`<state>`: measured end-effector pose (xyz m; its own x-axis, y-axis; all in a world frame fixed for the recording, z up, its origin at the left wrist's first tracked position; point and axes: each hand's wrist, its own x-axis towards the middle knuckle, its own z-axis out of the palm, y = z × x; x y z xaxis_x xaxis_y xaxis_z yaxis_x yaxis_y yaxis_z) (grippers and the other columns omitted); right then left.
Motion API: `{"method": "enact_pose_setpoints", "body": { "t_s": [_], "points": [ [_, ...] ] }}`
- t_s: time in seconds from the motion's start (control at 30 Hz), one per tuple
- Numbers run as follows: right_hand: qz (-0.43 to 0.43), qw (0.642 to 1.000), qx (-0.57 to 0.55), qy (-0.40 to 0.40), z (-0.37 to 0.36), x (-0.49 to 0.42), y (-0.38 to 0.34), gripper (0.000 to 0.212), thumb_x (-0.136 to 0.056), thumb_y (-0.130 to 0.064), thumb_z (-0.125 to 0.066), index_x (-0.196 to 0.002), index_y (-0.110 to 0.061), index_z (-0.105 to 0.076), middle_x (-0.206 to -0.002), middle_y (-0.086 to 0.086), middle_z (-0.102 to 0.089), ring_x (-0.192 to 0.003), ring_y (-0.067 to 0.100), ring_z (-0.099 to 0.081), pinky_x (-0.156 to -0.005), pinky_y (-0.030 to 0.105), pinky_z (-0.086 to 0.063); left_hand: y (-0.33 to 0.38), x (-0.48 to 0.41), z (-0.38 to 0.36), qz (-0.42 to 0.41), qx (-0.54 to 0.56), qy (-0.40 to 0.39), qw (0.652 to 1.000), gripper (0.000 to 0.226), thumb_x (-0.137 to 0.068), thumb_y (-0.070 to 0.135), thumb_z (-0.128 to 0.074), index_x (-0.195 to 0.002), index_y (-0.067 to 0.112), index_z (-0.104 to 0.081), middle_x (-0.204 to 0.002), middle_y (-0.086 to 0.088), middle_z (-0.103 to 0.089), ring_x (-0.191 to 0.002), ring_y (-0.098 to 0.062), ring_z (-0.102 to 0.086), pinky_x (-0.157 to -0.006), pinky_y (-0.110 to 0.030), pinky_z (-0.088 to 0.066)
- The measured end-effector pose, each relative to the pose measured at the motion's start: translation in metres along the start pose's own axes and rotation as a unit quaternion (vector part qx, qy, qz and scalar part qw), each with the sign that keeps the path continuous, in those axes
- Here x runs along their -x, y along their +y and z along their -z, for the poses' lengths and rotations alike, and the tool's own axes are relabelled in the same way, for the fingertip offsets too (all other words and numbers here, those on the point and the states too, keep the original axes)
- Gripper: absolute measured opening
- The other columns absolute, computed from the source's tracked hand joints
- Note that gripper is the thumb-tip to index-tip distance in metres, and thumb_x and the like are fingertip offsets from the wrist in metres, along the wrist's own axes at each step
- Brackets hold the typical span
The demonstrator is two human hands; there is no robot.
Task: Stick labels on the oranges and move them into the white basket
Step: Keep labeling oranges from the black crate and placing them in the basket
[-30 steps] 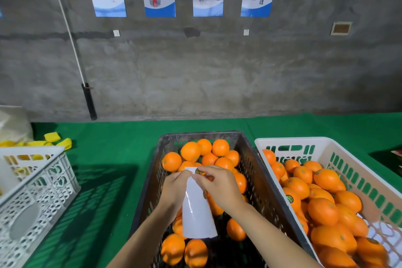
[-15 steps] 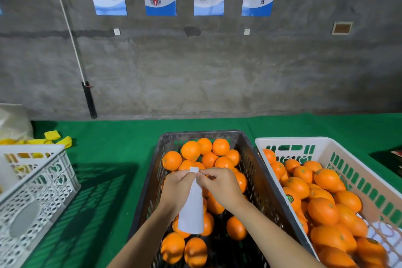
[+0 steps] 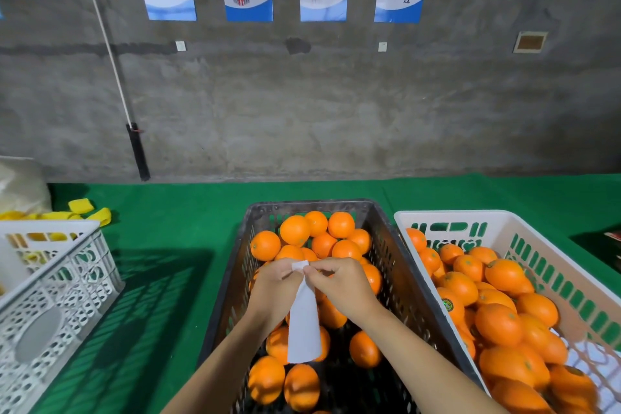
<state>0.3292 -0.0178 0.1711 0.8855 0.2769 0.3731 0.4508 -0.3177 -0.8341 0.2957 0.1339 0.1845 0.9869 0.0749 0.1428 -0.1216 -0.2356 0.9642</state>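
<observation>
— What do the hands hold?
— Over the dark basket [image 3: 396, 255] of oranges [image 3: 295, 230], the left hand [image 3: 274, 289] and right hand [image 3: 342, 286] meet, fingers [image 3: 322, 267] curled, both pinching the top of a white label strip [image 3: 304, 326] that hangs down between the wrists.

— And the white basket [image 3: 524, 232]?
— Just right of the dark one on the green tabletop [image 3: 174, 245], heaped with oranges, one showing a round label [image 3: 447, 304].
</observation>
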Motion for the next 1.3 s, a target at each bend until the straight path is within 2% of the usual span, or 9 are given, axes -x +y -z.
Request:
{"method": "enact_pose_setpoints", "body": {
  "t_s": [0.23,0.37,0.43,0.5,0.6,0.7,0.9,1.17,1.3],
  "points": [
    [-0.022,0.997,-0.067,-0.023,0.002,-0.003,-0.003,0.035,-0.094,-0.024,-0.058,-0.077,0.005,-0.067,-0.063,0.023,-0.045,-0.057,0.013,-0.033,-0.053,0.030,-0.028,-0.002,-0.002,-0.002,0.008,-0.048,0.025,0.998,0.024,-0.099,0.012,-0.052,-0.087,-0.005,-0.063,-0.071,-0.019,-0.054,-0.060,-0.013,-0.041,-0.061,-0.033,-0.034],
    [-0.070,0.988,-0.134,0.011,0.001,-0.006,-0.004,0.038,-0.096,-0.016,-0.059,-0.060,-0.004,-0.062,-0.051,0.000,-0.047,-0.051,0.010,-0.038,-0.050,0.024,-0.033,0.002,-0.001,0.000,0.001,-0.008,0.049,0.999,0.024,-0.098,0.007,-0.055,-0.082,0.017,-0.072,-0.077,-0.010,-0.068,-0.067,-0.011,-0.057,-0.063,-0.027,-0.046],
    [-0.097,0.985,-0.135,0.048,0.003,-0.008,-0.002,0.036,-0.096,-0.017,-0.063,-0.062,-0.008,-0.067,-0.054,0.003,-0.053,-0.055,0.014,-0.044,-0.054,0.030,-0.038,0.001,-0.002,0.002,0.010,0.003,0.076,0.997,0.026,-0.097,0.006,-0.055,-0.072,0.006,-0.062,-0.073,-0.022,-0.055,-0.066,-0.021,-0.046,-0.064,-0.040,-0.039],
    [-0.106,0.985,-0.116,0.071,0.005,-0.008,0.002,0.031,-0.095,-0.018,-0.067,-0.069,-0.002,-0.069,-0.062,0.017,-0.054,-0.058,0.018,-0.044,-0.056,0.037,-0.040,-0.001,-0.003,0.003,0.026,-0.015,0.120,0.992,0.039,-0.097,0.007,-0.052,-0.062,0.024,-0.055,-0.057,0.000,-0.048,-0.057,-0.014,-0.040,-0.058,-0.033,-0.034],
    [-0.115,0.989,-0.058,0.067,0.005,-0.006,0.010,0.021,-0.092,-0.019,-0.070,-0.078,-0.003,-0.073,-0.074,0.016,-0.066,-0.064,0.020,-0.056,-0.062,0.041,-0.050,-0.001,-0.003,0.005,0.036,-0.072,0.184,0.980,0.038,-0.096,0.010,-0.047,-0.063,0.027,-0.039,-0.046,0.008,-0.044,-0.040,-0.006,-0.039,-0.040,-0.013,-0.026],
    [-0.117,0.992,0.040,0.028,0.001,-0.003,0.019,0.020,-0.093,-0.024,-0.069,-0.078,-0.012,-0.073,-0.074,0.004,-0.068,-0.070,0.024,-0.062,-0.065,0.047,-0.052,-0.002,-0.003,0.005,0.048,-0.107,0.227,0.967,0.028,-0.096,0.011,-0.045,-0.071,0.020,-0.035,-0.053,0.005,-0.034,-0.047,-0.009,-0.027,-0.046,-0.026,-0.023],
    [-0.116,0.956,0.262,-0.070,-0.011,0.005,0.041,0.032,-0.094,-0.048,-0.061,-0.080,-0.019,-0.068,-0.080,-0.001,-0.069,-0.076,0.018,-0.062,-0.055,0.035,-0.041,0.000,-0.002,0.013,0.040,-0.124,0.302,0.944,0.018,-0.098,0.012,-0.038,-0.105,0.019,-0.053,-0.094,-0.004,-0.058,-0.076,-0.024,-0.057,-0.060,-0.036,-0.042],
    [-0.034,0.905,0.418,-0.076,-0.021,-0.003,0.057,0.029,-0.100,-0.041,-0.048,-0.091,-0.018,-0.064,-0.094,0.003,-0.069,-0.086,0.027,-0.065,-0.057,0.033,-0.036,0.006,-0.002,0.014,0.034,-0.086,0.294,0.951,0.021,-0.098,0.014,-0.031,-0.085,0.028,-0.040,-0.088,-0.006,-0.049,-0.076,-0.026,-0.051,-0.064,-0.039,-0.041],
    [0.005,0.876,0.456,-0.158,-0.031,-0.003,0.061,0.024,-0.100,-0.029,-0.043,-0.091,-0.015,-0.060,-0.099,0.006,-0.069,-0.088,0.029,-0.064,-0.060,0.035,-0.035,0.006,0.000,0.013,0.036,-0.085,0.299,0.950,0.021,-0.098,0.014,-0.031,-0.087,0.028,-0.041,-0.089,0.000,-0.049,-0.076,-0.020,-0.052,-0.062,-0.037,-0.041]
  ]
}}
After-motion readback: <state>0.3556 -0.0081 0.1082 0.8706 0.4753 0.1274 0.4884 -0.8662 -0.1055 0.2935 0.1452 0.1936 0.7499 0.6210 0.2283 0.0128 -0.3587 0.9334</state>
